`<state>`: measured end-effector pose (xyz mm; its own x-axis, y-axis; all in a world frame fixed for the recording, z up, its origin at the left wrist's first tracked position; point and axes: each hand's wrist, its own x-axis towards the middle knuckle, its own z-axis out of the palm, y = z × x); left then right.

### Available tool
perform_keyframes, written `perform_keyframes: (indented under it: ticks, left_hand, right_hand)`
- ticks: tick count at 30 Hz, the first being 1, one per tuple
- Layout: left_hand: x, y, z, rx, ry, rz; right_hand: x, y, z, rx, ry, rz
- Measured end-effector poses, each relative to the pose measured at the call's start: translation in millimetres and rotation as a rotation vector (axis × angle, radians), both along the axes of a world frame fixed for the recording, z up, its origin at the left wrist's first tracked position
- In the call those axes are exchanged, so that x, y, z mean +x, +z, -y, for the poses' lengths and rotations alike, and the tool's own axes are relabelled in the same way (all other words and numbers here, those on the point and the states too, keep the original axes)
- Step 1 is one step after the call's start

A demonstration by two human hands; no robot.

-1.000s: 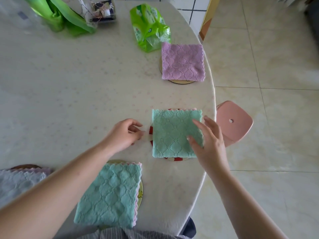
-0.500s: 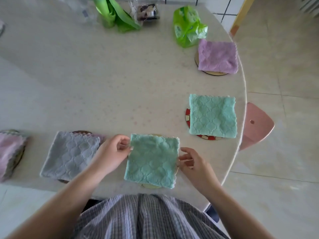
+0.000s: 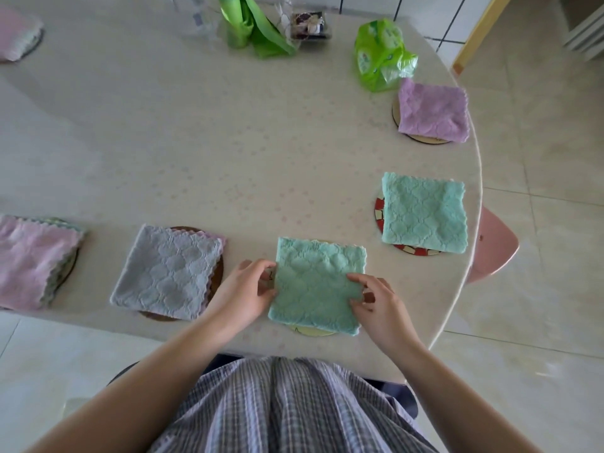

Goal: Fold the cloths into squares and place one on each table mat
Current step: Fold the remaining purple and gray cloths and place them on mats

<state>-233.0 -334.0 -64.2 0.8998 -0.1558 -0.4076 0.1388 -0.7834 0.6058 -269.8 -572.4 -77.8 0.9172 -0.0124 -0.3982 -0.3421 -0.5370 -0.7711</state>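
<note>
A folded teal cloth (image 3: pixel 313 282) lies on a round mat (image 3: pixel 310 331) at the near edge of the table. My left hand (image 3: pixel 243 289) pinches its left edge. My right hand (image 3: pixel 376 299) pinches its right side with curled fingers. To the right a second teal cloth (image 3: pixel 425 212) sits on a red-patterned mat (image 3: pixel 380 210). A purple cloth (image 3: pixel 431 109) covers a wooden mat (image 3: pixel 395 112) further back. A grey cloth (image 3: pixel 170 273) lies on a dark brown mat (image 3: pixel 217 273) to the left.
A pink cloth stack (image 3: pixel 31 259) sits at the far left, another pink pile (image 3: pixel 16 32) at the back left. Green plastic bags (image 3: pixel 380 55) and a packet (image 3: pixel 309 26) stand at the back. A pink stool (image 3: pixel 493 246) stands beside the table's right edge (image 3: pixel 470 256).
Both hands left the right-hand teal cloth and came to the near teal cloth, now pinching its sides. The view swung left, bringing the grey and pink cloths into sight.
</note>
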Motion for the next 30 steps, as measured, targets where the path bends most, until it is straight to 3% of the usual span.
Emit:
perform_keyframes:
  ticks: [4, 7, 14, 20, 25, 30]
  left_hand:
    - [-0.6, -1.7, -8.7, -0.033, -0.017, -0.019]
    - [4.5, 5.7, -36.9, -0.151, 0.073, 0.001]
    - [30.8, 13.2, -174.1, -0.232, 0.371, 0.145]
    - [40.6, -10.3, -251.5, -0.163, 0.225, -0.026]
    - [41.2, -15.6, -255.2, -0.157, 0.012, -0.151]
    - [50.3, -16.8, -253.8, -0.197, -0.001, -0.207]
  right_hand:
    - [-4.5, 0.4, -3.6, -0.043, -0.051, 0.055]
    - [-7.4, 7.8, -12.6, -0.118, -0.167, 0.205]
    - [4.3, 27.1, -111.9, -0.073, -0.123, 0.358]
    - [16.4, 7.4, -221.3, 0.066, -0.192, 0.058]
    - [17.2, -1.5, -253.3, 0.07, -0.385, 0.007]
    - [19.7, -2.1, -267.1, 0.18, -0.57, -0.067]
